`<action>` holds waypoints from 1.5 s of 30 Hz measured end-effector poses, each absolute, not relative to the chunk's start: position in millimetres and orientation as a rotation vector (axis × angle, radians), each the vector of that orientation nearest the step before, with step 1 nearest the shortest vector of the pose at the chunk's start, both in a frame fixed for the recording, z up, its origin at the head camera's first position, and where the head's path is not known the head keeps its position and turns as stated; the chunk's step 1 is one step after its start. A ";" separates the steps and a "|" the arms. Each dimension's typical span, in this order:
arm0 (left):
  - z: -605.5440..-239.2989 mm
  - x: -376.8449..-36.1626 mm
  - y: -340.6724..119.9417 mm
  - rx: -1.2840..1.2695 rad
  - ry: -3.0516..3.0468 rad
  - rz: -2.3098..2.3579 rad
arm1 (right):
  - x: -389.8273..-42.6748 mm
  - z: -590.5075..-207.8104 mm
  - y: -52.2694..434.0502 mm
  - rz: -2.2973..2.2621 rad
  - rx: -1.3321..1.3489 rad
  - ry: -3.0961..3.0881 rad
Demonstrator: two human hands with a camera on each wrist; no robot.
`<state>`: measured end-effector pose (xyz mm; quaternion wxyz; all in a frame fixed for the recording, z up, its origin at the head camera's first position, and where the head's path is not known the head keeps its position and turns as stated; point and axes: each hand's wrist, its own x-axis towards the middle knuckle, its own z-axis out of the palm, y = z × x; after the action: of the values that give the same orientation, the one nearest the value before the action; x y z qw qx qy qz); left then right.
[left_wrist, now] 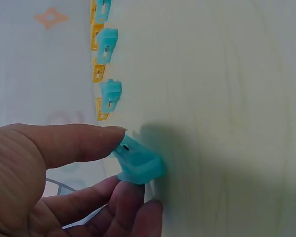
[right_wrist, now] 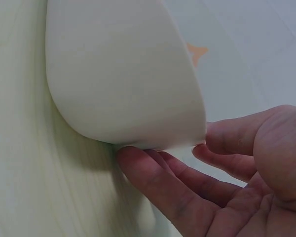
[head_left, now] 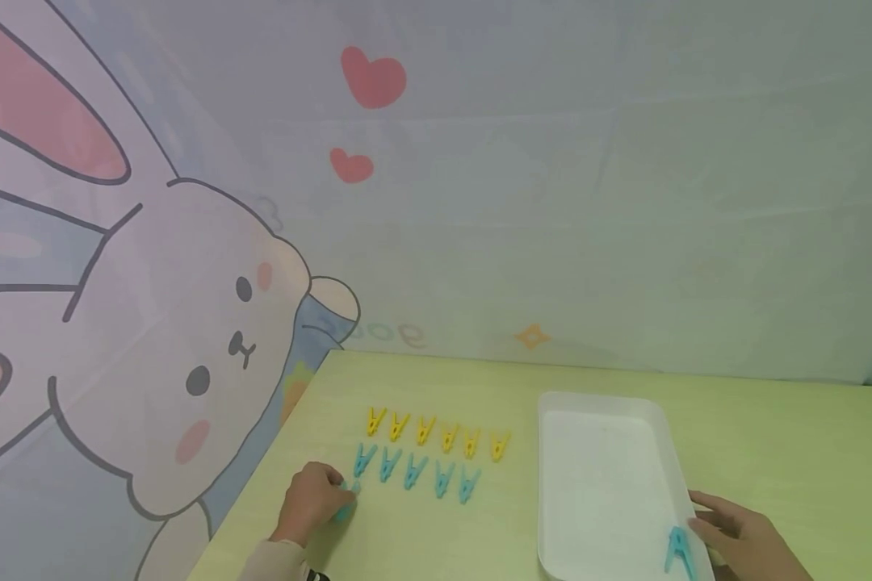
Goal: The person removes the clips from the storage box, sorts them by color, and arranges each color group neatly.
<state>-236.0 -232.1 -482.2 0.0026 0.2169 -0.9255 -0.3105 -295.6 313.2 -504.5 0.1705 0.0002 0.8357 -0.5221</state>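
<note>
My left hand [head_left: 312, 500] rests on the near left part of the pale green table [head_left: 770, 452], and its grip is pinched on a blue clothespin [head_left: 346, 494]. The left wrist view shows this plainly: my thumb [left_wrist: 84, 140] lies along the top of the clothespin [left_wrist: 138, 162] and my curled fingers [left_wrist: 126, 197] press it from below, with the peg right at the table surface.

Just to the right of that hand runs a row of five blue clothespins [head_left: 414, 470], set side by side with their legs pointing toward me. Behind them, farther from me, lies a row of six yellow clothespins [head_left: 436, 432] in the same manner. The two rows are near one another but apart.

To the right of the rows sits a white plastic tray [head_left: 654, 420], long side running away from me. Another blue clothespin [head_left: 679, 550] lies at its near right corner, on or at the rim.

My right hand [head_left: 744, 539] is at that same corner of the tray. Its grip is released: the fingers are stretched out and relaxed, and the right wrist view shows my fingertips [right_wrist: 138, 160] touching the underside of the tray's rounded corner [right_wrist: 128, 89] without curling round it.

Behind the table hangs a backdrop with a cartoon rabbit [head_left: 189, 355] and red hearts [head_left: 373, 77].
</note>
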 end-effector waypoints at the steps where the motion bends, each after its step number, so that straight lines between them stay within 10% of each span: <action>1: -482.6 -235.6 -231.8 0.675 -2.904 -0.960 | -295.4 -504.4 313.2 -1.483 -0.001 2.374; 27: -471.5 -237.5 -228.0 0.693 -2.944 -0.798 | -289.0 -498.8 308.2 -1.539 0.013 2.362; 45: -430.7 -259.7 -161.5 0.267 -2.837 -1.044 | -287.7 -500.5 308.7 -1.522 0.007 2.361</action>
<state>-259.7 -161.5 -430.7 0.0532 0.0879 -0.9335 -0.3435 -287.7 308.7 -500.5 0.1654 0.0026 0.8289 -0.5343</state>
